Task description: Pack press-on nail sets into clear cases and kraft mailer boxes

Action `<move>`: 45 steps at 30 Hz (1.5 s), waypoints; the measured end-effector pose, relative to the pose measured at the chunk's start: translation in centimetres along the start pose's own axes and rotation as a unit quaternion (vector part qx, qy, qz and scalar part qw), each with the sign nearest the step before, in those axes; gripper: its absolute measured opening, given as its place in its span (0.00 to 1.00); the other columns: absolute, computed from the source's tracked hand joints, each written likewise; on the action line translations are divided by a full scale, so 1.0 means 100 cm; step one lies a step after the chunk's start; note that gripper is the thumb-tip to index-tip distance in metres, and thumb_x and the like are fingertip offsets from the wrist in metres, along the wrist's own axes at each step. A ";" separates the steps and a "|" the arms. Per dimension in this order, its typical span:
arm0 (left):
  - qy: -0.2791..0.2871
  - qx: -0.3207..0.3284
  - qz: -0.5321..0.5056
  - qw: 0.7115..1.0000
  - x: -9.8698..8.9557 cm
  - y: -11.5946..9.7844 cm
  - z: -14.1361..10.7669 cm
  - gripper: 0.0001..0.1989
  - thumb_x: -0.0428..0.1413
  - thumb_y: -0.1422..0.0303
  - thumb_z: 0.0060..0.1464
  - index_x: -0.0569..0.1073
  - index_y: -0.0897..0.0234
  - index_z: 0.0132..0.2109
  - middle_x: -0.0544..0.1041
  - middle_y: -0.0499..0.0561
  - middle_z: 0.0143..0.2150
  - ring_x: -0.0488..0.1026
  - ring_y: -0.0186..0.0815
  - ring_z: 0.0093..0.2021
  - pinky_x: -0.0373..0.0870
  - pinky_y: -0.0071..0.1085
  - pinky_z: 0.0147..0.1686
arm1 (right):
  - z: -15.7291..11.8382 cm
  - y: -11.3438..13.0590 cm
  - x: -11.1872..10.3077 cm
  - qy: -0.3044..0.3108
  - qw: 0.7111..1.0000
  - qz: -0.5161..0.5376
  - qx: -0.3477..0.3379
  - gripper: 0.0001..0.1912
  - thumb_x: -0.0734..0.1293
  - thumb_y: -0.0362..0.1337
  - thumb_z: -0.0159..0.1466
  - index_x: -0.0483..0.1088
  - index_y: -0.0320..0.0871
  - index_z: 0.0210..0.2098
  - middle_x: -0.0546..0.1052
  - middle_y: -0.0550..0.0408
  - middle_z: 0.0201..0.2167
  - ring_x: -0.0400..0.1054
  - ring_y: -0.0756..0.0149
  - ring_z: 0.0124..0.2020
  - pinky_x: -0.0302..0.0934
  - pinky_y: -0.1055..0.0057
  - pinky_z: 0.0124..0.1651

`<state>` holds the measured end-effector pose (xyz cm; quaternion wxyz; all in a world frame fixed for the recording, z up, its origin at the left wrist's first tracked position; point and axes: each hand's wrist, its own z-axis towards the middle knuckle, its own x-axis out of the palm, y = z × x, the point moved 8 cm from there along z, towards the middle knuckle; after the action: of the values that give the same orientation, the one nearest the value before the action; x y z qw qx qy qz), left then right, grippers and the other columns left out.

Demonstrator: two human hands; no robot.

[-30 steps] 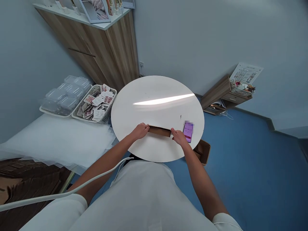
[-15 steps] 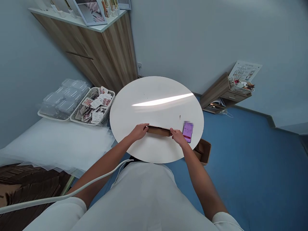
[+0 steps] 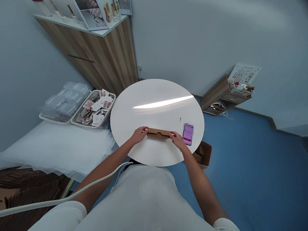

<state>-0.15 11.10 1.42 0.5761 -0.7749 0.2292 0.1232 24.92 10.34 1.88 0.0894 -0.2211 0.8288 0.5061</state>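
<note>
A long, narrow brown cardboard box (image 3: 158, 134) is held between my hands over the near half of the round white table (image 3: 134, 118). Its upper flap has a small half-round notch and faces me. My left hand (image 3: 140, 134) grips the box's left end, fingers closed at the corner. At the right end, my right hand (image 3: 176, 138) pinches the other corner. A phone with a purple screen (image 3: 188, 134) lies just right of my right hand. Farther back on the table is a tiny dark mark or object (image 3: 180, 119), too small to name.
Left of the table stand a white basket of printed cards (image 3: 96, 110) and a tray of clear plastic cases (image 3: 67, 101), beside stacked translucent sheets (image 3: 60, 144). An open carton (image 3: 205, 154) sits on the floor at right. A white cable (image 3: 96, 181) crosses my left arm.
The box's flap has come over toward me, so its notched edge now shows along the front. Both hands keep their hold at the ends. The view has shifted slightly.
</note>
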 end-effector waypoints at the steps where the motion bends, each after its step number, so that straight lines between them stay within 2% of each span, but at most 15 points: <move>1: 0.009 -0.014 -0.020 1.000 0.003 0.004 -0.001 0.23 0.46 0.56 0.50 0.67 0.62 0.50 0.71 0.52 0.40 0.70 0.36 0.38 0.66 0.33 0.36 | -0.001 -0.004 0.002 -0.007 1.000 0.009 -0.001 0.24 0.60 0.50 0.54 0.63 0.47 0.46 0.69 0.55 0.33 0.62 0.70 0.28 0.58 0.71 0.31; 4: 0.028 -0.024 -0.055 0.998 0.011 0.013 -0.008 0.24 0.49 0.57 0.49 0.65 0.61 0.52 0.71 0.53 0.41 0.71 0.36 0.37 0.67 0.32 0.35 | -0.007 -0.013 0.011 -0.021 0.998 0.057 -0.029 0.23 0.62 0.47 0.53 0.60 0.49 0.47 0.68 0.54 0.41 0.64 0.69 0.33 0.60 0.69 0.34; 7: 0.028 0.008 -0.056 0.998 0.013 0.016 -0.018 0.23 0.49 0.59 0.50 0.64 0.60 0.52 0.71 0.53 0.44 0.71 0.37 0.40 0.68 0.34 0.38 | -0.014 -0.023 0.021 -0.031 0.991 0.115 -0.057 0.22 0.63 0.44 0.52 0.59 0.49 0.46 0.66 0.52 0.46 0.66 0.68 0.38 0.62 0.67 0.38; 11: 0.024 0.053 -0.069 0.996 0.018 0.022 -0.032 0.21 0.48 0.63 0.51 0.62 0.60 0.53 0.69 0.53 0.49 0.70 0.37 0.45 0.68 0.35 0.43 | -0.024 -0.036 0.035 -0.027 0.985 0.152 -0.075 0.20 0.65 0.40 0.49 0.60 0.47 0.41 0.67 0.53 0.44 0.67 0.66 0.40 0.62 0.65 0.43; 17: 0.020 0.032 -0.076 0.996 0.033 0.044 -0.049 0.19 0.48 0.68 0.50 0.60 0.62 0.50 0.67 0.55 0.51 0.68 0.36 0.48 0.66 0.37 0.46 | -0.037 -0.055 0.056 -0.031 0.979 0.193 -0.056 0.18 0.66 0.40 0.49 0.59 0.45 0.38 0.68 0.50 0.45 0.66 0.64 0.45 0.60 0.62 0.49; 20: 0.024 0.014 -0.056 0.998 0.034 0.051 -0.055 0.22 0.51 0.68 0.47 0.58 0.61 0.51 0.67 0.55 0.50 0.68 0.37 0.48 0.67 0.37 0.44 | -0.042 -0.063 0.064 -0.044 0.978 0.197 -0.043 0.21 0.66 0.40 0.49 0.59 0.45 0.41 0.67 0.49 0.47 0.66 0.64 0.46 0.60 0.63 0.49; 25: 0.036 -0.016 0.076 0.996 0.026 0.058 -0.056 0.39 0.59 0.62 0.39 0.52 0.64 0.57 0.66 0.59 0.50 0.66 0.44 0.49 0.66 0.38 0.43 | -0.045 -0.068 0.080 -0.048 0.986 0.157 -0.001 0.34 0.67 0.40 0.49 0.53 0.44 0.53 0.67 0.49 0.46 0.66 0.65 0.44 0.62 0.66 0.45; 29: 0.059 0.026 0.173 0.983 0.030 0.053 -0.050 0.46 0.62 0.59 0.33 0.50 0.64 0.58 0.63 0.60 0.52 0.61 0.49 0.53 0.64 0.38 0.44 | -0.043 -0.066 0.085 -0.062 0.993 0.087 0.043 0.33 0.63 0.45 0.53 0.53 0.42 0.56 0.67 0.49 0.42 0.66 0.65 0.41 0.61 0.65 0.44; 32: 0.072 0.036 0.206 0.975 0.039 0.056 -0.048 0.43 0.60 0.61 0.36 0.50 0.64 0.58 0.62 0.60 0.52 0.61 0.48 0.53 0.65 0.36 0.41 | -0.041 -0.062 0.086 -0.071 0.996 0.032 0.048 0.31 0.62 0.46 0.53 0.55 0.45 0.55 0.67 0.50 0.42 0.64 0.64 0.41 0.60 0.64 0.44; 36: 0.087 0.043 0.214 0.972 0.044 0.060 -0.050 0.37 0.56 0.64 0.42 0.49 0.65 0.58 0.62 0.60 0.51 0.62 0.47 0.52 0.64 0.37 0.41 | -0.044 -0.061 0.083 -0.097 0.994 -0.012 0.054 0.35 0.64 0.45 0.51 0.52 0.47 0.57 0.63 0.49 0.47 0.59 0.62 0.48 0.56 0.65 0.48; 39: 0.121 0.055 0.190 0.973 0.043 0.056 -0.052 0.41 0.58 0.62 0.39 0.49 0.66 0.59 0.63 0.60 0.50 0.62 0.47 0.52 0.63 0.38 0.44 | -0.051 -0.064 0.078 -0.116 0.990 -0.025 0.082 0.37 0.64 0.47 0.51 0.50 0.47 0.58 0.61 0.48 0.49 0.58 0.60 0.50 0.54 0.65 0.50; 41: 0.129 0.037 0.159 0.978 0.037 0.055 -0.050 0.43 0.57 0.57 0.40 0.49 0.67 0.59 0.63 0.60 0.50 0.64 0.45 0.48 0.63 0.37 0.44 | -0.056 -0.064 0.073 -0.135 0.985 -0.033 0.100 0.37 0.63 0.48 0.52 0.50 0.45 0.58 0.61 0.47 0.49 0.59 0.61 0.48 0.55 0.65 0.49; 45: 0.136 0.009 0.103 0.985 0.033 0.049 -0.040 0.33 0.50 0.52 0.47 0.57 0.64 0.57 0.67 0.58 0.46 0.68 0.40 0.41 0.65 0.35 0.39 | -0.059 -0.056 0.076 -0.109 0.988 -0.051 0.092 0.27 0.61 0.46 0.54 0.58 0.45 0.52 0.65 0.50 0.43 0.64 0.64 0.38 0.58 0.67 0.42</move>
<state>-0.03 5.43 -2.97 0.5305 -0.7514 0.3855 0.0733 21.17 0.86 -2.69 0.2251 -0.1972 0.8447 0.4439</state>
